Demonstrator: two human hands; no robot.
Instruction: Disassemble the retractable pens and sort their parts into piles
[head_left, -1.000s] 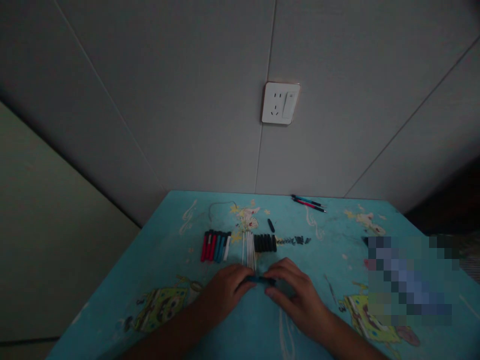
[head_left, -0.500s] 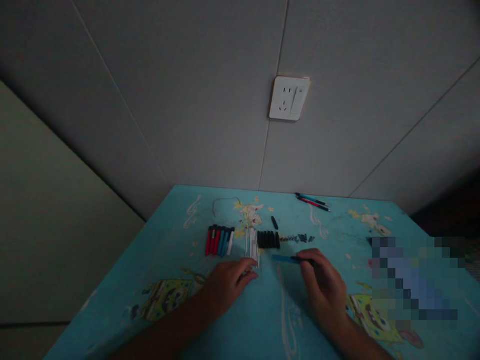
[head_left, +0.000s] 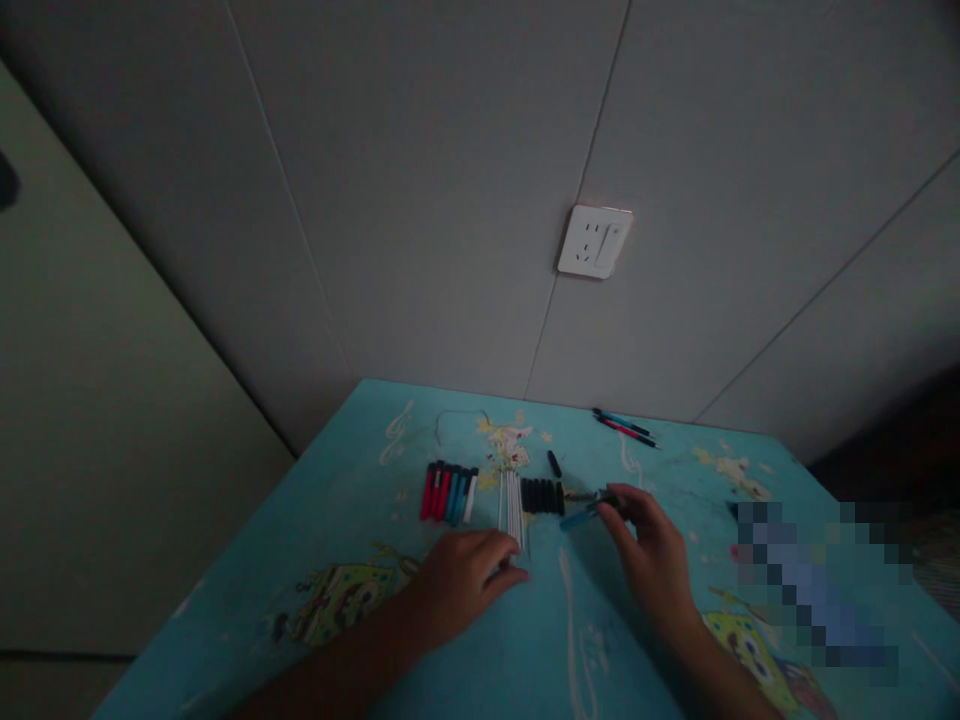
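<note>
My right hand (head_left: 649,545) pinches a blue pen (head_left: 579,517) by its dark end; the blue barrel points left and slightly down, just above the table. My left hand (head_left: 472,578) rests at the near ends of several thin white pen refills (head_left: 513,505), thumb and forefinger apart. Left of the refills lies a row of red, blue and white pen barrels (head_left: 448,493) with dark ends. To their right is a row of short black pen grips (head_left: 542,496). The small dark parts (head_left: 576,495) beyond them are partly hidden by my right hand.
One loose black piece (head_left: 554,463) lies behind the grips. Two pens (head_left: 626,428), one blue and one red, lie near the wall. A blurred-out bluish object (head_left: 821,585) is at the right of the patterned table (head_left: 525,660). A socket (head_left: 595,242) is on the wall.
The view has shifted and tilted. My right hand has moved slightly away from me, over the small dark parts, and the pen now slants more. My left hand stays by the refills.
</note>
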